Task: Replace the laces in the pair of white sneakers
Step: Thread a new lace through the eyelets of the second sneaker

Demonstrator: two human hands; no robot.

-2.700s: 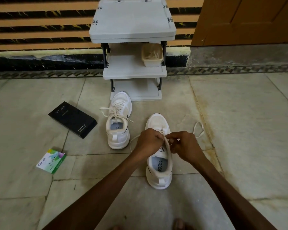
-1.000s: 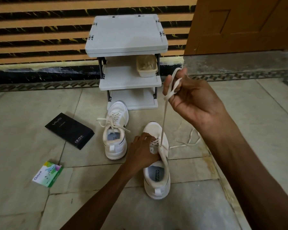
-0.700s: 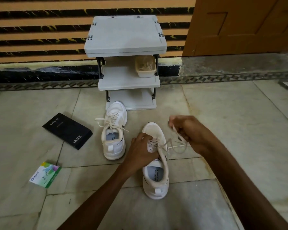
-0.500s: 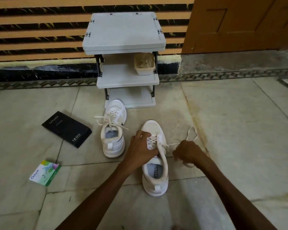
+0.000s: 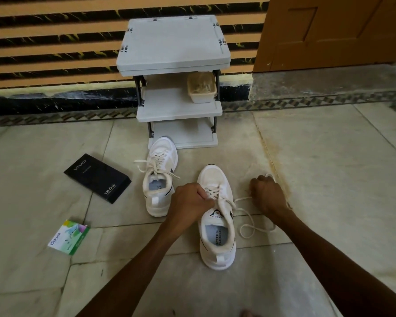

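Note:
Two white sneakers stand on the tiled floor. The near sneaker point(image 5: 217, 227) is in front of me with its cream lace point(image 5: 247, 216) partly threaded and trailing in loops to its right. My left hand point(image 5: 190, 202) grips this shoe at the left side of the eyelets, fingers curled on the lacing. My right hand point(image 5: 269, 194) is low on the floor to the shoe's right, fingers curled round the loose lace. The far sneaker point(image 5: 159, 177) sits further back and left, laced, its lace ends spread loose.
A grey three-tier rack point(image 5: 174, 72) stands against the wall, a small tub point(image 5: 201, 90) on its middle shelf. A black phone box point(image 5: 97, 177) and a small green packet point(image 5: 69, 236) lie on the floor at left. A wooden door point(image 5: 334, 30) is at back right.
My right hand had pulled the lace high up, then dropped to the floor and slid further right with it. My left hand has stayed on the near sneaker.

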